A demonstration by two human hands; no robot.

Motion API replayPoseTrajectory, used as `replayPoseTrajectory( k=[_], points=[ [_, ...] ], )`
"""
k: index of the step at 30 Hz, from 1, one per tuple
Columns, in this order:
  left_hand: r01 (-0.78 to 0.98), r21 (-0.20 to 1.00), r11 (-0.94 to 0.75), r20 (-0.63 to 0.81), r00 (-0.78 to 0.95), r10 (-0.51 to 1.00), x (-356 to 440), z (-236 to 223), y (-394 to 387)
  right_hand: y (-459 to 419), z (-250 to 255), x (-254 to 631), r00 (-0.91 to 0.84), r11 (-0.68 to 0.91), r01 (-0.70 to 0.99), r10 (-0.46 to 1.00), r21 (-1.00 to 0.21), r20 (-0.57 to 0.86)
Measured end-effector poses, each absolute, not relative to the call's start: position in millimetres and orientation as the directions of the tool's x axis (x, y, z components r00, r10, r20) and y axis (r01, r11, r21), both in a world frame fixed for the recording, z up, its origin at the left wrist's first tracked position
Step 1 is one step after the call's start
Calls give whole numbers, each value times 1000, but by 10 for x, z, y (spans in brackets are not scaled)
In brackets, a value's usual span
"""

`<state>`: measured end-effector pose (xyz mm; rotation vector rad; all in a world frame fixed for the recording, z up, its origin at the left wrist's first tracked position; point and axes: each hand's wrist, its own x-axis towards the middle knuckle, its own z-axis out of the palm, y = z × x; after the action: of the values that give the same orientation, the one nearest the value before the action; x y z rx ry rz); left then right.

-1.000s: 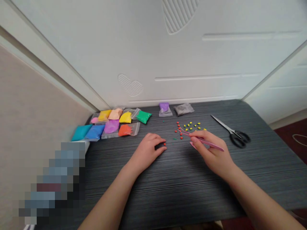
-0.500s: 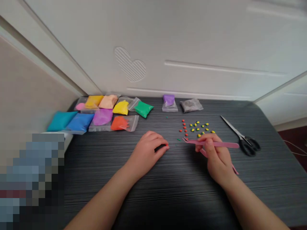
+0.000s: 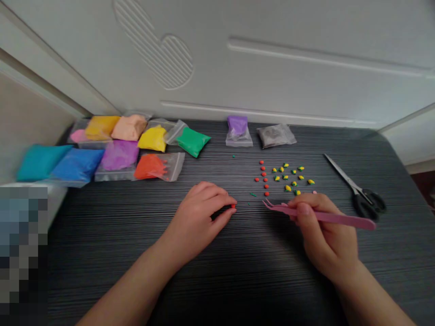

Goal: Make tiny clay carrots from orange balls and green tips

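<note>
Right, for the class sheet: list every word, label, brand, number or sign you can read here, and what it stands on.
None: no word, brand, number or sign can be read.
Coloured bags: no legible print.
Scissors, and pink tweezers in the right hand: no marking can be made out.
Pixelated patch at the left edge: too blurred to read anything.

To my left on the dark, finely lined counter (image 3: 204, 280) lies a cluster of bags (image 3: 120, 155) in teal, blue, pink, purple, orange, peach, yellow and green. Toward the back, a violet packet (image 3: 237, 129) sits near a grey packet (image 3: 276, 136). Black-handled scissors (image 3: 355, 186) lie to my right. Behind rises a white panel (image 3: 288, 86) with a ribbed relief (image 3: 173, 59).
</note>
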<state>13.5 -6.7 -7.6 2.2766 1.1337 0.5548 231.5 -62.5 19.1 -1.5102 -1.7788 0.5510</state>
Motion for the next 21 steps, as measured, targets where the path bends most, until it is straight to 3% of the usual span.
replayPoseTrajectory(
  k=[5, 14, 21],
  points=[
    [586, 670, -455, 98, 538, 837, 129, -55, -87, -660, 191, 2250, -245, 341, 576, 939, -743, 241],
    [490, 842, -227, -8, 432, 902, 125, 36, -122, -698, 199, 2203, -141, 288, 556, 957, -780, 253],
    [522, 792, -316, 51, 459, 887, 116, 30, -126, -712, 193, 2163, -102, 273, 655, 956, -705, 276]
  ],
)
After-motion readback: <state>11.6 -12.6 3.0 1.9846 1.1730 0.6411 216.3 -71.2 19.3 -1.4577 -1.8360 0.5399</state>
